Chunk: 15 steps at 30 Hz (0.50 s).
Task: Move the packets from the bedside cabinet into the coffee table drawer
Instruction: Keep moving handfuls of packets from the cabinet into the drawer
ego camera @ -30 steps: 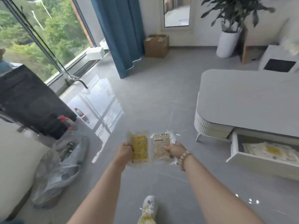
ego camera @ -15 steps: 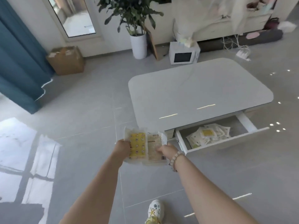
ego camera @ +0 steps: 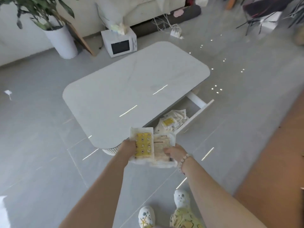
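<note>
Packets travel in a pair: the left hand [ego camera: 127, 146] grips a yellow-printed packet [ego camera: 143, 145] by its edge, and the right hand [ego camera: 174, 153] pinches a pale packet [ego camera: 162, 144] beside it. They are held flat and side by side, probably so each can be dropped separately. Both are in the air near the open drawer [ego camera: 196, 99] under the coffee table's worktop [ego camera: 131, 89], where other packets [ego camera: 169, 122] already lie. The print is too blurred to read; a barcode shows on the pale one.
</note>
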Each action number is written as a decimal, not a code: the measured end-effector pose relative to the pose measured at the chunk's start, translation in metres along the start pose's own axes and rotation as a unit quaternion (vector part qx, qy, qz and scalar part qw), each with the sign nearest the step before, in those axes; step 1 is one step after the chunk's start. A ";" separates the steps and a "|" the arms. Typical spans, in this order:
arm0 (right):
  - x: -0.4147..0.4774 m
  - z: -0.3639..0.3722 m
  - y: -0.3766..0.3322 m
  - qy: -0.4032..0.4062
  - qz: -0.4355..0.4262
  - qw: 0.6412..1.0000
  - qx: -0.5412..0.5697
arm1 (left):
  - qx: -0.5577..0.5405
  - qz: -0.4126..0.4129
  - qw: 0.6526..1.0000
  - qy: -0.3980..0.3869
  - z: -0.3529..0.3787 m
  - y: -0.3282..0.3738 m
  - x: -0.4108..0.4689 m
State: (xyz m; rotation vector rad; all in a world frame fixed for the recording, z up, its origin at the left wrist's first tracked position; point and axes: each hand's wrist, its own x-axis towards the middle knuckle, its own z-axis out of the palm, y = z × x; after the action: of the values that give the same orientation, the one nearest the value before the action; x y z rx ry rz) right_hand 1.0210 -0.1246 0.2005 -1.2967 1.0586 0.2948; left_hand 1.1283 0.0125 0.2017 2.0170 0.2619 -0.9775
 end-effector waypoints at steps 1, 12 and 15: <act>0.002 -0.009 -0.004 0.008 0.000 1.000 0.010 | 0.006 0.005 1.000 -0.006 0.007 0.011 0.003; 0.084 -0.097 -0.060 0.016 -0.014 1.000 -0.015 | 0.034 0.023 0.999 -0.010 0.091 0.097 0.069; 0.123 -0.137 -0.090 0.008 -0.016 1.000 -0.007 | 0.044 0.016 0.999 0.003 0.122 0.137 0.090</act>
State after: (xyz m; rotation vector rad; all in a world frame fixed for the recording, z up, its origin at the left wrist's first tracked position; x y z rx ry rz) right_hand 1.0860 -0.3174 0.1764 -1.3293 1.0498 0.2684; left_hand 1.1915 -0.1808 0.1800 2.0979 0.1906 -0.9790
